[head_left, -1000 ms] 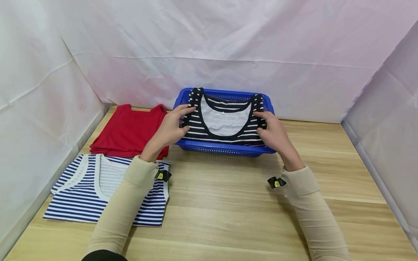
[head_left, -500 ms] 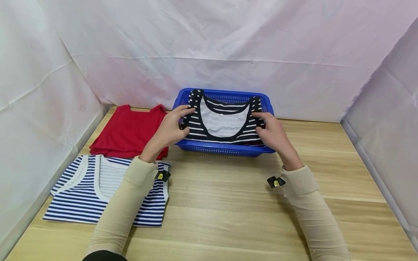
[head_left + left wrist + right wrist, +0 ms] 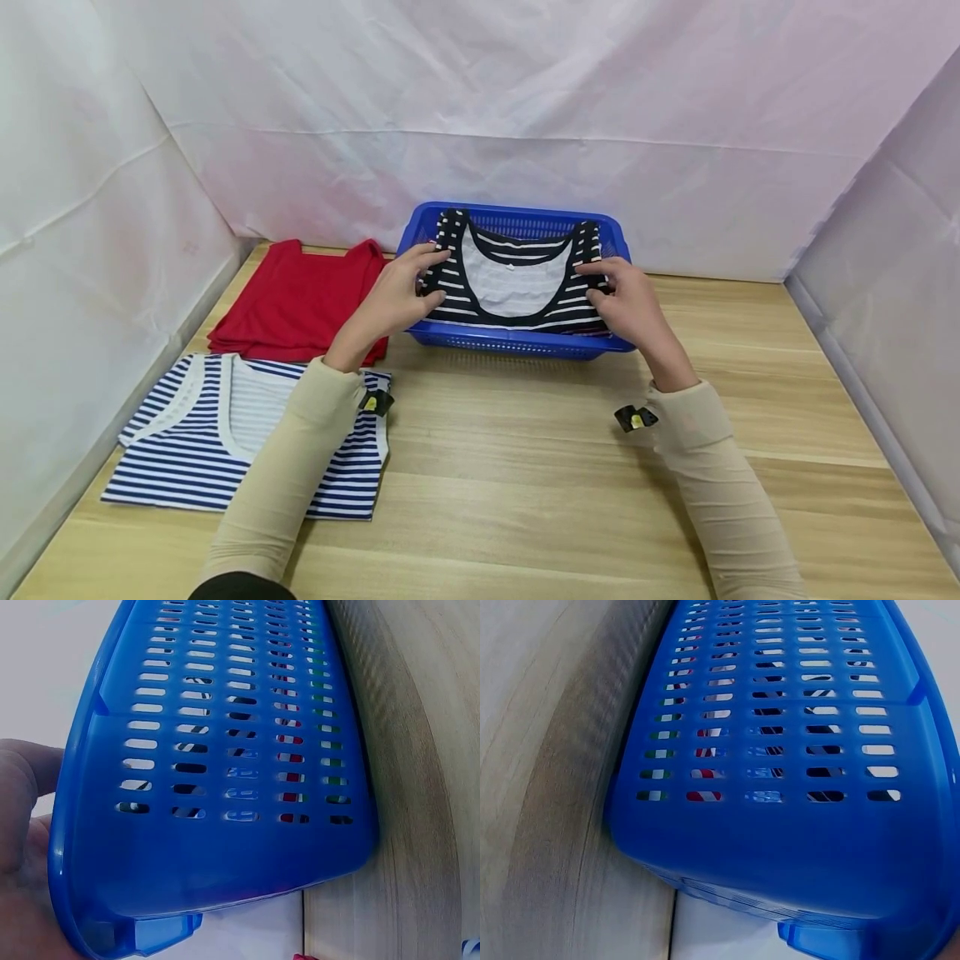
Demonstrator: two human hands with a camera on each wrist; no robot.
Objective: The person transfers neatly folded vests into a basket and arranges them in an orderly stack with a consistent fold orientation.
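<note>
Both the left hand [image 3: 392, 296] and the right hand [image 3: 628, 302] grip a folded striped top [image 3: 517, 279] with curled fingers, over the blue basket [image 3: 517, 340].

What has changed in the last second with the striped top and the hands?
Both hands, left hand and right hand, lowered the black striped top slightly deeper into the blue basket, keeping their grip. The red shirt and blue striped shirt stayed put.

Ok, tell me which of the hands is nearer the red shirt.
Left. The left hand holds the black striped top at the blue basket's left edge, right beside the red shirt; the right hand holds the top's far side.
</note>
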